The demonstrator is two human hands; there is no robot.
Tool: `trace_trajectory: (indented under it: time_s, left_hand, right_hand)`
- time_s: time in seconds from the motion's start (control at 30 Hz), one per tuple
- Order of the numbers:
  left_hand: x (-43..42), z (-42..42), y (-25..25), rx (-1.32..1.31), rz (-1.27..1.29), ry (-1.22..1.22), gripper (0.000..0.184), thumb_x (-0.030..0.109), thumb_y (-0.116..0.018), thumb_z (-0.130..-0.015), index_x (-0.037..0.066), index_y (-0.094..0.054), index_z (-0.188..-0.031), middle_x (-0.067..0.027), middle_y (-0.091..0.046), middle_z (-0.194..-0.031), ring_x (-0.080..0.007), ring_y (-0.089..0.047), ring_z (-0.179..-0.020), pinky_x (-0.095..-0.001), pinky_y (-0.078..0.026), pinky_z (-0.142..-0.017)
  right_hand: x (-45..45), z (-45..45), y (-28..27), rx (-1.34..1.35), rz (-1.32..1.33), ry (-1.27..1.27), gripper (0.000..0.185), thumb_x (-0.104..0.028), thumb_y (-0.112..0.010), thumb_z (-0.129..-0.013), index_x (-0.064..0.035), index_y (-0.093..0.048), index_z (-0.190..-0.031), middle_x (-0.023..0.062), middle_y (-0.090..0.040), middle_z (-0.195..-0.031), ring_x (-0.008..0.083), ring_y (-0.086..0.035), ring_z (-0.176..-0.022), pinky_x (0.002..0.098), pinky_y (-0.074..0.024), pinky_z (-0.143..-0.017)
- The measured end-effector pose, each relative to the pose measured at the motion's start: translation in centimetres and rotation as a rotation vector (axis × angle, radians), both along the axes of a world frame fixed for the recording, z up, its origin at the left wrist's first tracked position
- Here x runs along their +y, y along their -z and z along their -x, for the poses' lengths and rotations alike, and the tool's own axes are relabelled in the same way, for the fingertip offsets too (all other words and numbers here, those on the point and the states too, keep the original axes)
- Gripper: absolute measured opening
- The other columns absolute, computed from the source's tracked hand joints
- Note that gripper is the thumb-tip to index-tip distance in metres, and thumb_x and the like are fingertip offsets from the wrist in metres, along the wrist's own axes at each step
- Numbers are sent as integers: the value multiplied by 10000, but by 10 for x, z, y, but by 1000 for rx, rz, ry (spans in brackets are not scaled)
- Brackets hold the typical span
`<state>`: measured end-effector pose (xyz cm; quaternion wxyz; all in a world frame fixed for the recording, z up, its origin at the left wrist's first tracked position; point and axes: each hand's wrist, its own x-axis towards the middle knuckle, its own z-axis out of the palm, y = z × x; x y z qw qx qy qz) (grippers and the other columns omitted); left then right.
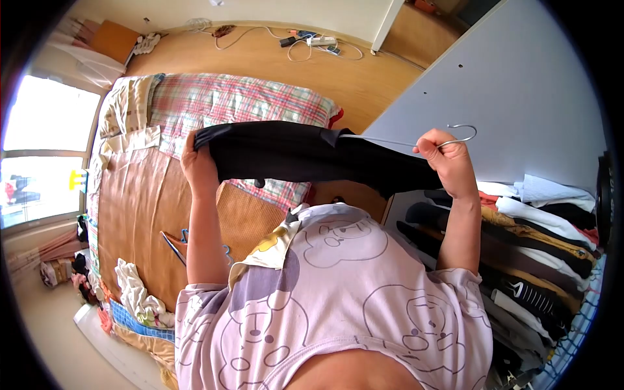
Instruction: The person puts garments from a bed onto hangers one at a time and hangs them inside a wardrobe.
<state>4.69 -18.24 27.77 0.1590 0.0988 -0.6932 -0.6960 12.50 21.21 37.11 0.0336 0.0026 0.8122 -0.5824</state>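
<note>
A black garment (279,153) is stretched sideways in front of my chest; whether it is trousers or a top I cannot tell. My left hand (199,162) is closed around its gathered left end. On the other side, my right hand (445,156) grips a metal wire hanger (377,139) near its hook, which sticks out above the fingers. The hanger's straight wire runs left from that hand and disappears into a fold of the black cloth. The garment's right end hangs below my right wrist.
A bed with a brown mat (140,201) and plaid bedding (247,97) lies at left, holding a blue hanger (174,248) and crumpled white cloth (136,292). Stacked clothes (533,253) fill the right, below a pale panel (507,97). A power strip (322,41) lies on the far floor.
</note>
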Motion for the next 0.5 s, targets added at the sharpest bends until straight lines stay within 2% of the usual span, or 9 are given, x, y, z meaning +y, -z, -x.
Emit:
trace_trajectory:
  time_s: [0.03, 0.07, 0.17, 0.23, 0.3, 0.37, 0.4, 0.43, 0.5]
  left_hand:
    - [4, -4, -1, -51, -157, -125, 201, -63, -418, -834, 9, -592, -904, -42, -598, -802, -108, -558, -696, -236, -456, -640]
    - [1, -4, 3, -71, -253, -134, 179, -17, -440, -848, 3, -590, -945, -56, -601, -817, -126, -568, -689, -247, -472, -633]
    - [-12, -3, 28, -179, -282, -205, 170, 39, -467, -853, -1, -577, -976, -67, -605, -832, -155, -581, -690, -269, -485, -645]
    - [-16, -1, 56, -238, -452, -170, 170, 85, -492, -858, 5, -589, -972, -82, -613, -842, -173, -582, -693, -307, -484, -634]
    - [0, -14, 67, -425, -419, -35, 194, 119, -527, -870, -2, -581, -1012, -73, -612, -846, -172, -583, -722, -308, -480, -672]
    - [24, -28, 63, -366, -208, 39, 246, 147, -563, -872, 1, -557, -1070, -52, -607, -855, -169, -578, -780, -301, -466, -749]
    - [27, -32, 62, -321, -45, 101, 306, 132, -601, -843, 24, -536, -1121, -81, -585, -989, -192, -561, -898, -310, -439, -821]
    - [33, -37, 51, -210, 382, 43, 410, 131, -641, -795, 48, -503, -1172, -132, -502, -1165, -250, -499, -1050, -347, -402, -897]
    - [45, -41, 27, 51, 555, 60, 535, 163, -680, -745, 61, -463, -1223, -170, -422, -1254, -318, -414, -1149, -387, -346, -965]
  right_hand:
    - [-3, -2, 0, 7, 9, -19, 236, -208, -587, -882, -18, -579, -742, -14, -552, -688, 65, -462, -668, 215, -392, -637]
    - [-4, -2, 2, 4, 11, -28, 236, -208, -587, -882, -18, -579, -742, -14, -552, -688, 65, -462, -668, 215, -392, -637]
    - [-8, -1, 12, 16, 82, -42, 211, -180, -601, -871, -15, -576, -743, -9, -555, -696, 71, -469, -674, 217, -398, -641]
    - [-19, 0, 19, 114, 83, -46, 184, -151, -619, -856, -14, -572, -742, -10, -549, -699, 72, -465, -669, 215, -394, -635]
    - [-34, 6, 27, 187, 43, -43, 151, -100, -610, -856, -8, -563, -746, -10, -522, -663, 78, -446, -633, 219, -382, -593]
    - [-44, 12, 28, 234, -28, -67, 134, -92, -611, -851, -5, -570, -758, 4, -517, -636, 94, -443, -602, 228, -384, -568]
    - [-49, 14, 27, 233, -26, -73, 134, -92, -611, -851, -5, -570, -758, 4, -517, -636, 94, -443, -602, 228, -384, -568]
    - [-55, 14, 25, 242, -57, -61, 131, -98, -613, -849, 0, -576, -770, 25, -531, -639, 109, -457, -595, 236, -392, -564]
    - [-67, 15, 25, 251, -89, -64, 131, -104, -615, -847, 4, -582, -782, 46, -544, -641, 123, -470, -588, 245, -400, -560]
